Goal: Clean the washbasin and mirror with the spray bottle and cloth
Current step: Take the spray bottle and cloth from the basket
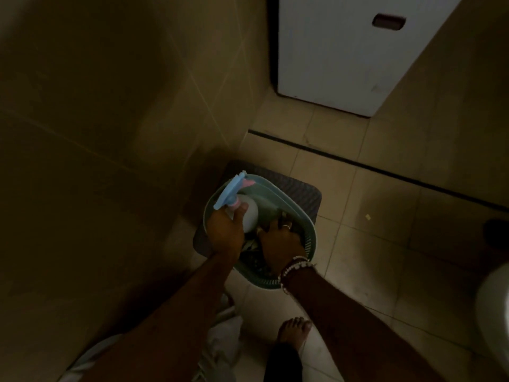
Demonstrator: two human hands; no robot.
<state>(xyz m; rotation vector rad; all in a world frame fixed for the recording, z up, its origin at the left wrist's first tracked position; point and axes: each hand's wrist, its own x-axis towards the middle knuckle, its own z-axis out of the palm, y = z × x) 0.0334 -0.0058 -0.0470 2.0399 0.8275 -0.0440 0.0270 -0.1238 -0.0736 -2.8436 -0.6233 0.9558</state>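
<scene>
In dim light a green basket [308, 238] sits on a dark stool [303, 188] pushed close against the tiled wall [96, 119] on the left, with open floor [371, 202] to its right and beyond, as far as the white door [344, 51]. The left hand [225, 232] has its grip closed around the neck of the spray bottle [249, 216], whose blue trigger head juts over the basket's far-left rim. The right hand [281, 241] reaches down inside the basket among dark contents, and whether its grip holds anything cannot be told.
</scene>
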